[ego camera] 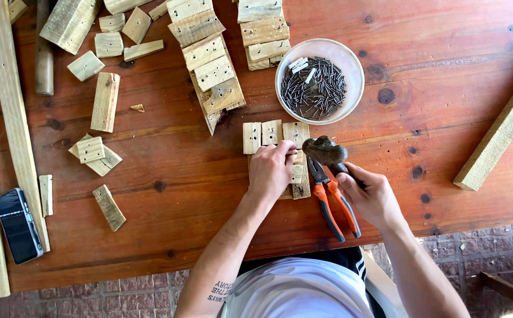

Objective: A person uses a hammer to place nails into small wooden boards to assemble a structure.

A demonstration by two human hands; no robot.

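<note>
My left hand (pixel 272 169) presses down on a small assembly of short wooden blocks (pixel 273 133) on the reddish wooden table (pixel 168 171), fingertips pinched near the blocks' right side as if steadying something small. My right hand (pixel 371 191) grips the handle of a dark-headed hammer (pixel 325 151), whose head hovers just right of the left fingertips, over the blocks. Orange-handled pliers (pixel 333 200) lie on the table between the two hands.
A white bowl of dark nails (pixel 319 82) sits just beyond the blocks. Stacks of cut wood pieces (pixel 212 65) and scattered offcuts (pixel 104 101) cover the far left. Long planks (pixel 9 118), a phone (pixel 18 225), another plank (pixel 501 132) at right.
</note>
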